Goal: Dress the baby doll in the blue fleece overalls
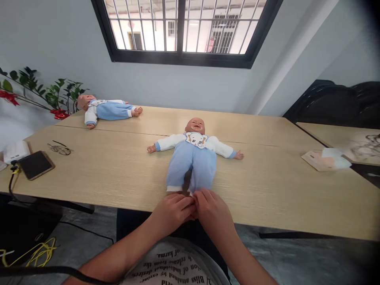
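Note:
A baby doll (pixel 196 154) in light blue trousers and white sleeves lies face up on the table, arms spread and feet towards me. A bib with an animal face covers its chest. At the near edge, my left hand (pixel 173 211) and my right hand (pixel 213 208) meet at the bottom of the trouser leg on the right of the view. Both sets of fingers are curled in around the doll's foot there, which they mostly hide. The other leg's white cuff lies just beyond my left hand, its foot partly covered.
A second doll (pixel 111 110) in similar clothes lies at the back left of the table (pixel 267 178), near a plant (pixel 56 95). Glasses (pixel 60 149), a phone (pixel 36 164) and a white box (pixel 16 152) are at left. A paper packet (pixel 319 159) lies at right.

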Tool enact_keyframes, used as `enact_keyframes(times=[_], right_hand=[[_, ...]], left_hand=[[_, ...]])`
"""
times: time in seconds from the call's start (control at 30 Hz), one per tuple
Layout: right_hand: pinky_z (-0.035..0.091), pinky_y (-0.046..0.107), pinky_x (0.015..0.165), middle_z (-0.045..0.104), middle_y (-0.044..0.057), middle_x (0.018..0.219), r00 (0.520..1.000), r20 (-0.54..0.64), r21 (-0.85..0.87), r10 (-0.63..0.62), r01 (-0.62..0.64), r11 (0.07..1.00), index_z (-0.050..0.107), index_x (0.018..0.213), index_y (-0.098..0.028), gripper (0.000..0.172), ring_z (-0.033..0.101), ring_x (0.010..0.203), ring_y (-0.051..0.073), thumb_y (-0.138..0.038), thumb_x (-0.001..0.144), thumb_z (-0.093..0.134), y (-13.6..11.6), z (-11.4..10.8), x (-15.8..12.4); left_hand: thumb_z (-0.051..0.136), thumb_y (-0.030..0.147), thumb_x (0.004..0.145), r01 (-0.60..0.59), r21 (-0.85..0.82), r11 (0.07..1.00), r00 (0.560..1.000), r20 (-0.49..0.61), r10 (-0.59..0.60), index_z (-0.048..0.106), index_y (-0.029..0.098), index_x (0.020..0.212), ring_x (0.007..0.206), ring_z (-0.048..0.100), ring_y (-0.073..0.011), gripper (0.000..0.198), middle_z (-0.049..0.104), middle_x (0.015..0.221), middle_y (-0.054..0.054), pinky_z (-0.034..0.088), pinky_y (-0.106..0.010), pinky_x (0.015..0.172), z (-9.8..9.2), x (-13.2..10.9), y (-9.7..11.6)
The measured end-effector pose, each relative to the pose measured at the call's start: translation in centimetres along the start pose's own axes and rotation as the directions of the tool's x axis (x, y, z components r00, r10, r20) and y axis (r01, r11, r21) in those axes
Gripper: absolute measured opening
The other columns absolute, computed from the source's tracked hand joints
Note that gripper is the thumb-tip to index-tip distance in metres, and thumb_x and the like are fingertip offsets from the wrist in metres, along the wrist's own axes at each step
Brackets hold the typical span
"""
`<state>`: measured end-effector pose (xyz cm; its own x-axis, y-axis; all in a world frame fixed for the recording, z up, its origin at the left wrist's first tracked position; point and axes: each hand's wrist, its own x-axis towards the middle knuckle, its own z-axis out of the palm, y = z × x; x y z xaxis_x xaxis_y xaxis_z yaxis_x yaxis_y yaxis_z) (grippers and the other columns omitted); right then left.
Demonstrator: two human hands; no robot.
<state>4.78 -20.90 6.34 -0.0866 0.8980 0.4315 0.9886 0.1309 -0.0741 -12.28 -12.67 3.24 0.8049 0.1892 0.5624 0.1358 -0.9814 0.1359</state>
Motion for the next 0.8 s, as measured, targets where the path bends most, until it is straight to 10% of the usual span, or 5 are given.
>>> enact_keyframes(times=[0.23,0.8], right_hand=[[0.049,0.031,0.070,0.063,0.003,0.088,0.903,-0.231,0.423,0.363,-0.243,0.873,0.058,0.099,-0.022,0.004,0.059,0.077,0.018,-0.022,0.100,0.054,1.4,0.8,-1.9],[0.053,0.035,0.069,0.069,0.005,0.086,0.899,-0.346,0.322,0.269,-0.156,0.934,0.058,0.101,-0.023,0.006,0.065,0.078,0.021,-0.019,0.099,0.054,1.1,2.5,-2.2]], left_hand=[[0.069,0.034,0.096,0.232,-0.374,0.898,0.948,-0.120,-0.295,0.058,0.021,0.120,0.106,0.068,-0.0214,0.030,0.067,0.115,-0.009,0.058,-0.034,0.088,-0.6,-0.7,0.5],[0.067,0.028,0.093,0.322,-0.565,0.760,0.883,-0.111,-0.457,0.059,0.025,0.118,0.109,0.064,-0.0219,0.027,0.062,0.117,-0.008,0.056,-0.038,0.093,-1.1,-0.3,0.5]])
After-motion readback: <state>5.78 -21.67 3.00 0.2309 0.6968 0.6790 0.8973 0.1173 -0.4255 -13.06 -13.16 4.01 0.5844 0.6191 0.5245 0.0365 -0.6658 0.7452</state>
